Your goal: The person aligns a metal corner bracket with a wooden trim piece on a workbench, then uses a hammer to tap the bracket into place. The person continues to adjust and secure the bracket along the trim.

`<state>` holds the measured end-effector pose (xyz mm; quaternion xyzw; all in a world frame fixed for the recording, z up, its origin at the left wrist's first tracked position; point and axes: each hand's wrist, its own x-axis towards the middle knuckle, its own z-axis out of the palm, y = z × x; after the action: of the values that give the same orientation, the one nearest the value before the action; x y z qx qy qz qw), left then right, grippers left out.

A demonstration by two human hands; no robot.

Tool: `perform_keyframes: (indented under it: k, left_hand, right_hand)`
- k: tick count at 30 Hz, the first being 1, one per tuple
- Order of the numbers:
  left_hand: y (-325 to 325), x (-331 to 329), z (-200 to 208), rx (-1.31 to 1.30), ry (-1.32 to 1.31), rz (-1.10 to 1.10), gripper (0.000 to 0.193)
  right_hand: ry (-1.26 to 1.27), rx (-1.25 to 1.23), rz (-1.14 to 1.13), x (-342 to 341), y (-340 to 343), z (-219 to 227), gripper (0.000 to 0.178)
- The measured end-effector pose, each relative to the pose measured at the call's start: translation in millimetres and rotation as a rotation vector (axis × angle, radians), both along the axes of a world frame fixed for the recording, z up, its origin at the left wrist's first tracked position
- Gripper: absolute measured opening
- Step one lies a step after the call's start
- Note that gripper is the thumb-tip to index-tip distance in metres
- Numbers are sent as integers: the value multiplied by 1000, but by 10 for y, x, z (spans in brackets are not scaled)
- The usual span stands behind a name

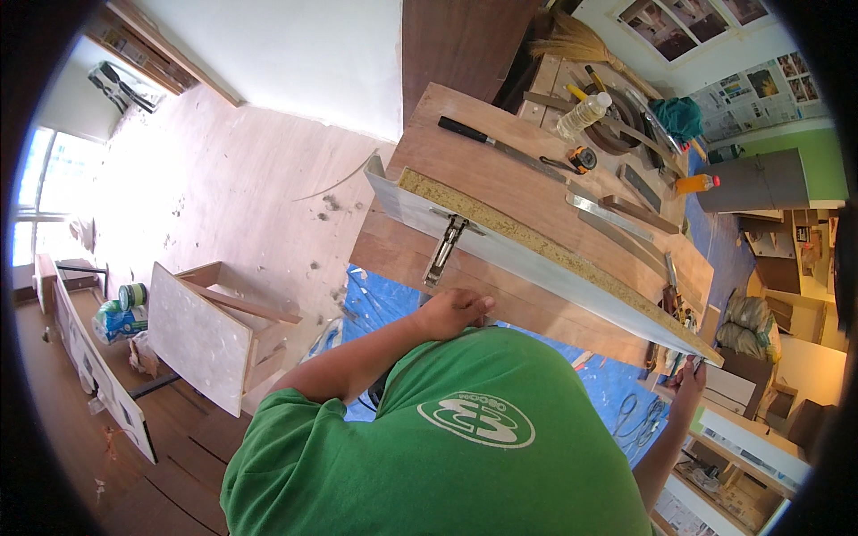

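A long white-faced panel point(523, 255) with a bare particleboard edge stands on its side across the wooden workbench point(384, 246). On its near face, toward the left end, a metal cabinet hinge point(445, 250) sticks out. My left hand point(454, 313) is closed in front of my body, just below the hinge and apart from it. Whatever its fingers hold, if anything, is hidden. At the panel's far right end my right hand point(688, 382) is closed, its fingertips at the corner. What they pinch there is too small to make out.
Behind the panel lie a black-handled saw point(487, 138), a tape measure point(582, 160), metal straightedges point(608, 219) and a clear bottle point(583, 116). Blue sheeting point(384, 299) covers the floor under the bench. An upturned wooden piece point(201, 335) stands at left.
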<state>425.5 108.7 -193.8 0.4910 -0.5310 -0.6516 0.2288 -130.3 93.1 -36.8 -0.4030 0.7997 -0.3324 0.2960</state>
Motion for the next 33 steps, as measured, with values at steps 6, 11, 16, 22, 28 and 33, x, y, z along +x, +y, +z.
perform_keyframes:
  k: [6, 11, 16, 22, 28, 33]
  left_hand:
    - [23, -24, -69, 86, 139, -45, 45]
    - [-19, 154, 671, 49, 370, -235, 50]
    - [-163, 735, 1511, -385, 655, -542, 51]
    - [-10, 1725, 3005, -598, 695, -412, 26]
    - [122, 1510, 3819, -1288, 649, -420, 51]
    - [119, 1394, 3749, -1414, 677, -281, 40]
  right_hand:
    - [-27, -9, -17, 78, 7, 26, 23]
    - [-14, 4, -36, 70, 0, 7, 24]
    - [32, -2, -27, 20, 8, -18, 32]
    - [30, -6, 25, -85, -79, -95, 32]
    - [61, 18, 9, -32, -10, -31, 22]
    - [64, 15, -7, 34, -18, 6, 16]
